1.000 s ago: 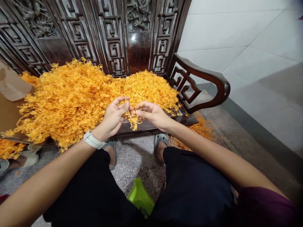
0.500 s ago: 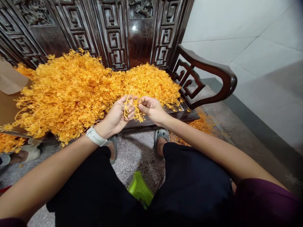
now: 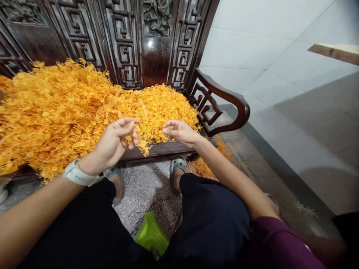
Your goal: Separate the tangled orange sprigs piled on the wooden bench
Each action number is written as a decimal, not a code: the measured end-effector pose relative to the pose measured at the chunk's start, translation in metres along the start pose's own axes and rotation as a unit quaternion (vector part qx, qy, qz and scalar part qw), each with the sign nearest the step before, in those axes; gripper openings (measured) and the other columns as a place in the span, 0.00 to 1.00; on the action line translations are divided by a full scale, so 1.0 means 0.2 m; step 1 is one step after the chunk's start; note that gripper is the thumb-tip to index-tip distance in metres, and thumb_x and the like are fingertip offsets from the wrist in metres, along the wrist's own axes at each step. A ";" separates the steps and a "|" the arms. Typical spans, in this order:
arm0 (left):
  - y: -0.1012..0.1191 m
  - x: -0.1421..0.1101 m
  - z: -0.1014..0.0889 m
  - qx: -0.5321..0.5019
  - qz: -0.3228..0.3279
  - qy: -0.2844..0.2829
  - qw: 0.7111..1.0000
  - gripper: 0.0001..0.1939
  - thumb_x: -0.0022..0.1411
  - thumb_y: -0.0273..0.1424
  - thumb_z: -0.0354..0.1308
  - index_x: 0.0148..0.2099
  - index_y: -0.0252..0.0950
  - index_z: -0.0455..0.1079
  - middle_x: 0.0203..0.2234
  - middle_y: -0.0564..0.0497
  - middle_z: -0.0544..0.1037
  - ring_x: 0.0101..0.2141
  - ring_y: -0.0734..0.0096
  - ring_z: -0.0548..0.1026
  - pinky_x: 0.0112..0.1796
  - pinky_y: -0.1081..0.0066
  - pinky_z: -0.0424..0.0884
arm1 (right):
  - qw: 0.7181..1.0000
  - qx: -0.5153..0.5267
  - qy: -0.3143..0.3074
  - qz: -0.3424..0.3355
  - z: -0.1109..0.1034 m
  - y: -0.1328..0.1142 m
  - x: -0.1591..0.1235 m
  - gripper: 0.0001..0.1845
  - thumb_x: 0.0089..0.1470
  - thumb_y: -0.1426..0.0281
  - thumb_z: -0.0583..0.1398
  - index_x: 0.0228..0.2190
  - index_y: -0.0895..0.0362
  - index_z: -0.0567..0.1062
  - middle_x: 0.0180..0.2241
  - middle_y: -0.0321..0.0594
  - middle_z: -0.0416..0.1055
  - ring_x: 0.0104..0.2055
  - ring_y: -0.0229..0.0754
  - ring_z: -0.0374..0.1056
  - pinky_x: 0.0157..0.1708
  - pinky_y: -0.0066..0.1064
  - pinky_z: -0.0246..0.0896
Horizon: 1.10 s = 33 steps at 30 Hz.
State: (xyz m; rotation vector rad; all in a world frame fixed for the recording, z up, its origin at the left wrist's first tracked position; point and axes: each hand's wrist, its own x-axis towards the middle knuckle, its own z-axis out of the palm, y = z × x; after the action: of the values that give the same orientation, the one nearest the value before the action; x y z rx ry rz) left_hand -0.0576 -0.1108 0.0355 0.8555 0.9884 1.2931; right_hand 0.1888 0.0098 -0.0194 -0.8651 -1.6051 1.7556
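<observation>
My left hand (image 3: 114, 138), with a pale watch (image 3: 80, 173) on its wrist, is curled around small yellow-orange artificial flower pieces (image 3: 128, 139). Some of them show between the fingers. My right hand (image 3: 181, 131) is a short distance to the right, its thumb and fingertips drawn together in a pinch; anything between them is too small to see. Both hands are over the front edge of a dark wooden bench (image 3: 159, 149). Behind them lies a big heap of yellow-orange artificial flower sprigs (image 3: 61, 112), joined by a lower pile of loose flower heads (image 3: 165, 106). A thin blurred strip (image 3: 143, 107) shows above the gap between my hands.
The bench has a carved back (image 3: 126, 56) and a curved armrest (image 3: 224, 93) at the right. Orange bits (image 3: 200, 167) litter the floor beside it. A bright green stool (image 3: 151, 233) is between my legs. A white tiled wall (image 3: 252, 48) rises at the right.
My hands have drawn apart, the left one moving left. The stem that stuck up from my left hand no longer shows there. The view has swung to the right.
</observation>
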 end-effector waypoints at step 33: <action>-0.09 0.06 0.09 -0.065 -0.007 0.005 0.998 0.08 0.69 0.20 0.60 0.38 0.34 0.66 0.27 0.53 0.72 0.26 0.77 0.73 0.33 0.75 0.76 | 0.852 -0.323 0.039 -0.409 0.32 -0.09 -0.04 0.06 0.66 0.67 0.64 0.37 0.56 0.78 0.36 0.40 0.76 0.37 0.38 0.70 0.38 0.33 0.66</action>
State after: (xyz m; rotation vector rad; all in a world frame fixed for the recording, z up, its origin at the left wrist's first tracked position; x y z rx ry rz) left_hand -0.0352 -0.0995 0.0243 0.7426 0.9067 1.3363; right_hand 0.1432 -0.0333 0.0022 -0.3791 -2.1094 0.5771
